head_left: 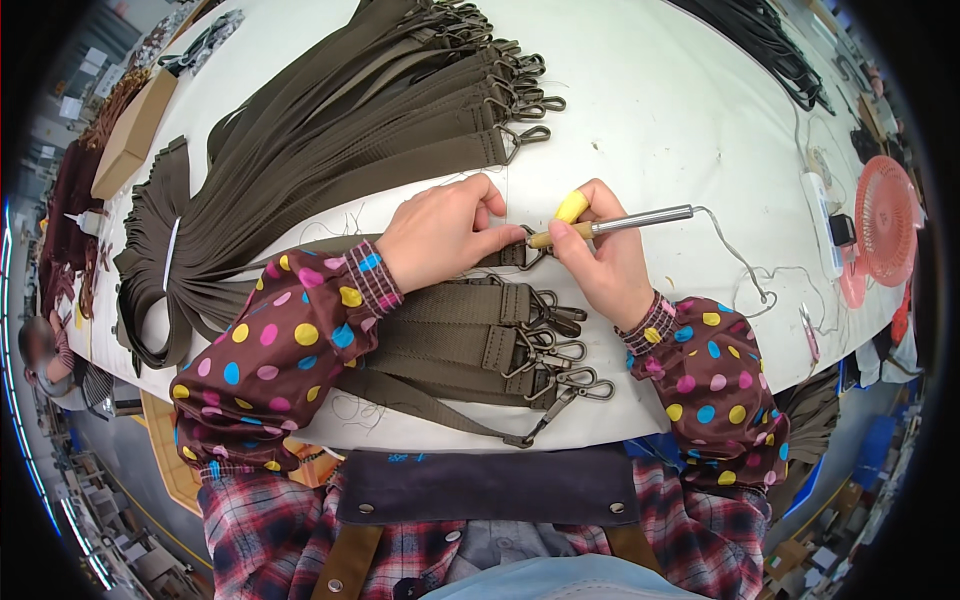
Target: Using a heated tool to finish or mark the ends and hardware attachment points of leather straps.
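Observation:
My left hand (pixel 440 235) is closed near the end of a dark olive webbing strap (pixel 497 257), thumb stretched toward its metal buckle. Pinched in my right hand (pixel 610 262) is a pen-shaped tool (pixel 645 217) with a tan front part, a silver shaft and a cord. Its front end meets the strap end beside my left thumb; the exact contact is hidden. A yellow cover (pixel 571 206) sits on a right finger. Nearer to me lie several straps (pixel 440 320) with snap hooks (pixel 585 388). Beyond my left hand spreads a large strap bundle (pixel 330 130).
A white tie (pixel 172 255) binds the bundle at left. On the white table (pixel 660 130) at right are a power strip (pixel 822 225), a pink round fan-like object (pixel 886 220), thread snips (pixel 808 332) and the tool's loose cord (pixel 740 260). A cardboard box (pixel 135 135) stands at far left.

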Action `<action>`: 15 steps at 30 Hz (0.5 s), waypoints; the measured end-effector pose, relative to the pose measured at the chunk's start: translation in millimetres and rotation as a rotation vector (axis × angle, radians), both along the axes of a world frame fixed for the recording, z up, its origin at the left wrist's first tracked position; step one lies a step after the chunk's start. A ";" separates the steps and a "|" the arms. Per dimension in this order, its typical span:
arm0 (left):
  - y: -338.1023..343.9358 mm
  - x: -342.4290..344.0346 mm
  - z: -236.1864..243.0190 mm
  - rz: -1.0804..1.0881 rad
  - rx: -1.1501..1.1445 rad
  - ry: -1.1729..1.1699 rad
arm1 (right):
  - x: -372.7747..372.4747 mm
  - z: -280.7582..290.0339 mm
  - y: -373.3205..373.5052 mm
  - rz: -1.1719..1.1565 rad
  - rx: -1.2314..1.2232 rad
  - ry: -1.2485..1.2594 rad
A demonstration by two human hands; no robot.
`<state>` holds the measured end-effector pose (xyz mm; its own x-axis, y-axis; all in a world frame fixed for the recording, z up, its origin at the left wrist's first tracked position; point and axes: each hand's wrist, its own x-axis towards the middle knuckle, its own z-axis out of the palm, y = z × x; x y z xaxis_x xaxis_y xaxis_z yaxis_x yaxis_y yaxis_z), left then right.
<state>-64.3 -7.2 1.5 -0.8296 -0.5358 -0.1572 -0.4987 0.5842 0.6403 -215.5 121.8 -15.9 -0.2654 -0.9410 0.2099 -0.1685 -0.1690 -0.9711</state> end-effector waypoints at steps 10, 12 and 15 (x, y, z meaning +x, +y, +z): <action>-11.1 15.1 -4.0 0.025 0.550 0.198 | 4.9 -10.8 0.1 0.093 0.044 -0.064; -10.5 18.0 -4.5 -0.007 0.577 0.229 | 4.0 -13.5 -1.1 0.090 0.060 0.028; -9.8 18.4 -3.0 -0.043 0.607 0.262 | 5.7 -13.9 -1.6 0.074 0.038 0.017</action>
<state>-45.9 -17.0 -1.4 -0.9003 -0.3808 -0.2108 -0.2657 0.0973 0.9591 -209.8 120.2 -29.8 -0.1920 -0.9652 0.1774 -0.1733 -0.1446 -0.9742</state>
